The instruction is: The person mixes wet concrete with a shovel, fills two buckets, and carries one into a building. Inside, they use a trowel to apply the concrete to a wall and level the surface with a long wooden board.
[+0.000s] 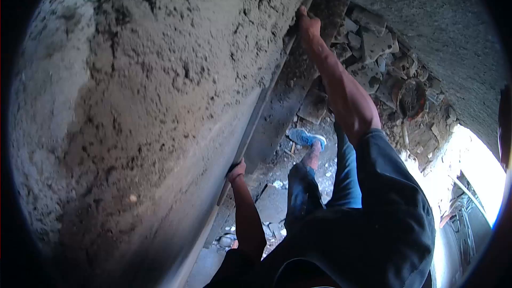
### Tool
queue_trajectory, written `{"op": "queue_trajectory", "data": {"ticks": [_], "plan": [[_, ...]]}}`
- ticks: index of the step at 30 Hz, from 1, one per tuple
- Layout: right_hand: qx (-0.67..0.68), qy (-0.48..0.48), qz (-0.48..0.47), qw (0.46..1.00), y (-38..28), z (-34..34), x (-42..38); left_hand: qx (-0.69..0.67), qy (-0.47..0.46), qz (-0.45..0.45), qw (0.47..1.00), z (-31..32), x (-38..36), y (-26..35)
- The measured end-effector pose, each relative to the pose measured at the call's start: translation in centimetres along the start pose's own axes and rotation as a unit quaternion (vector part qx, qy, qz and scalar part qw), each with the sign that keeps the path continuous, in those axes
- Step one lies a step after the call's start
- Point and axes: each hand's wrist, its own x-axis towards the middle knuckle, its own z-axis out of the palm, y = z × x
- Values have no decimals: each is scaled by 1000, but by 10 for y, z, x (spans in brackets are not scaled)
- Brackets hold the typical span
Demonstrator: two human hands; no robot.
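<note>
A long, straight screed bar (250,128) runs diagonally along the rough, wet-looking plastered wall (144,85), its edge against the surface. My left hand (237,171) is closed around the bar at its lower part. Farther up, my right hand (309,25) grips the same bar, arm stretched out; the thumb side shows and the other fingers are mostly hidden behind it. Beneath the bar the plaster looks smoother, while above it the surface is pitted and lumpy.
Broken slabs and rubble (376,48) cover the ground at upper right, with a round rusty-brown pan (410,98) among them. My blue shoe (306,138) stands on debris-strewn floor. Another rough wall (426,16) rises at upper right. Bright light enters at right.
</note>
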Motion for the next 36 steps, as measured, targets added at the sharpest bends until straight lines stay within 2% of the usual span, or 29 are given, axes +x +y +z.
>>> {"op": "queue_trajectory", "data": {"ticks": [1,3,4,5,7,9,11,12,13,15,16,18,22,23,25,26,27,28,29,30,31,33,34,36], "plan": [[7,-3,-9,1000,0,2,11,0,-10,-6,1000,12,-10,-24],[65,-25,23,997,15,3,11,-185,124,-31,974,7,-65,-67],[42,-8,49,998,20,3,15,-214,109,8,971,5,-60,-67],[42,-8,50,998,26,0,13,-213,110,9,971,0,-62,-62],[68,15,51,996,21,7,14,-316,168,-27,934,6,-66,-61],[114,17,79,990,4,10,-5,-315,192,-36,929,6,-88,-52],[94,26,60,993,-18,7,-31,-282,156,-34,946,-5,-127,-46],[97,20,52,994,-38,9,-40,-337,117,-72,931,-27,-15,59],[118,7,59,991,-49,7,-52,-338,116,-74,931,-23,-42,58],[137,-1,69,988,-50,0,-74,-246,157,-95,952,-20,-126,39],[111,21,30,993,-44,1,-72,-202,143,-95,964,-19,-139,32],[86,39,-2,995,-41,5,-73,-128,93,-69,985,-23,-133,47],[96,-12,95,991,-44,-1,-53,-24,12,-17,999,-20,-76,51],[101,-10,84,991,-32,-1,-39,3,-14,-6,1000,-17,-64,45],[40,16,54,998,-13,4,-14,14,-26,-10,1000,-3,-73,8],[69,-2,65,996,-54,-4,-48,-69,40,-6,997,-4,-117,-16],[66,-1,75,995,-61,-3,-62,-151,103,3,983,-6,-155,-30],[99,13,92,991,-72,0,-70,-69,70,-48,994,-10,-155,-15],[131,26,107,985,-84,-1,-77,-71,70,-50,994,-20,-152,12],[82,4,68,994,-99,-8,-94,-57,57,-30,996,-27,-140,43],[88,5,57,994,-103,-5,-95,-40,40,-13,998,-24,-127,65],[160,-14,-61,985,-83,-1,-100,-26,29,8,999,-29,-118,94],[128,-32,2,991,-128,-15,-135,-22,30,9,999,-32,-118,100],[106,1,2,994,-115,-16,-141,-11,34,9,999,-40,-121,113]]}}
